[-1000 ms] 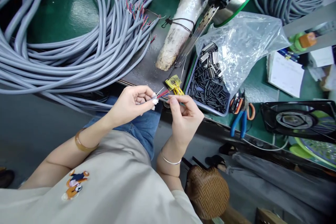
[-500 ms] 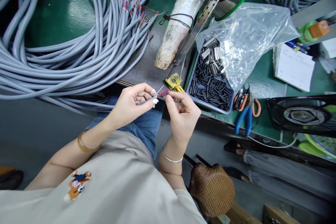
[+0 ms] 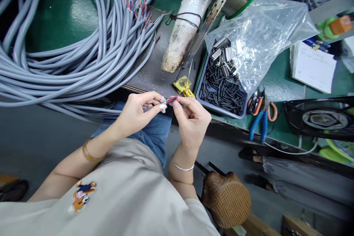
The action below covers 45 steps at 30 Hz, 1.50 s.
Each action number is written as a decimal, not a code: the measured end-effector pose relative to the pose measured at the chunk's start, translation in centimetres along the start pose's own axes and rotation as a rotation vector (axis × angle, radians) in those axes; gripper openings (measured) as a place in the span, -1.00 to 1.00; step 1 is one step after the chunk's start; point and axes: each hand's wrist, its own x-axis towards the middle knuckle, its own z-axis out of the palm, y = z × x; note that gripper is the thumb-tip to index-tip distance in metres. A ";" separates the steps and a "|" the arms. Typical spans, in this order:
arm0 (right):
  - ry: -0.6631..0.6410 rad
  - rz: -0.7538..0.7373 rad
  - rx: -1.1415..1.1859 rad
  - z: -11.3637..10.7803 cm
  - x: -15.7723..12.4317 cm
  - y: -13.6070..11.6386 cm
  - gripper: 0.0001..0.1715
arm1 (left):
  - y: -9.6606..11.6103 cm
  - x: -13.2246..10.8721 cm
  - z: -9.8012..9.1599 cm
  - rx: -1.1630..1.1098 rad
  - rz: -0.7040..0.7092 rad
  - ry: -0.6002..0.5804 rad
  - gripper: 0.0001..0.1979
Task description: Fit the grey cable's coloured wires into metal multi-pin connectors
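My left hand [image 3: 142, 110] pinches the end of a grey cable just behind its stripped part, with white wrapping on the thumb and a fingertip. Red and blue wires [image 3: 172, 100] fan out from that end. The fingertips of my right hand [image 3: 192, 114] are closed on the tips of these wires; how many they grip I cannot make out. Just beyond, on the bench edge, lie a yellow tool [image 3: 188, 91] and a crumpled yellow piece [image 3: 181, 83]. To the left spreads a big bundle of grey cables [image 3: 91, 59] with stripped, coloured ends.
A bin [image 3: 221, 108] holds black tube pieces and metal connectors, beside a clear plastic bag [image 3: 262, 40]. A white wrapped rod [image 3: 179, 40] leans over the bench. Blue-handled pliers [image 3: 258, 123], a black fan [image 3: 320, 118] and a paper pad [image 3: 313, 66] lie rightward. A stool [image 3: 228, 199] stands behind.
The wires were spread with a pale strand sticking up; now they lie closer together between my hands. My right fingers have shifted slightly on them, while my left hand keeps its grip.
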 end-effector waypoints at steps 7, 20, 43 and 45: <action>0.024 -0.072 -0.102 -0.1 0.1 -0.9 -0.89 | -0.3 -0.4 0.7 0.292 0.186 0.089 -0.87; 0.070 0.046 -0.039 0.1 -0.2 -0.4 -0.89 | 0.6 0.1 -0.7 -0.222 -0.155 -0.023 -0.70; 0.039 -0.530 -0.539 -1.5 0.3 -0.4 -0.84 | 0.8 0.5 -0.5 -0.289 -0.264 -0.072 -0.66; 0.034 -0.565 -0.542 -1.6 0.4 -0.2 -0.82 | 0.7 0.4 -0.4 -0.284 -0.245 -0.069 -0.67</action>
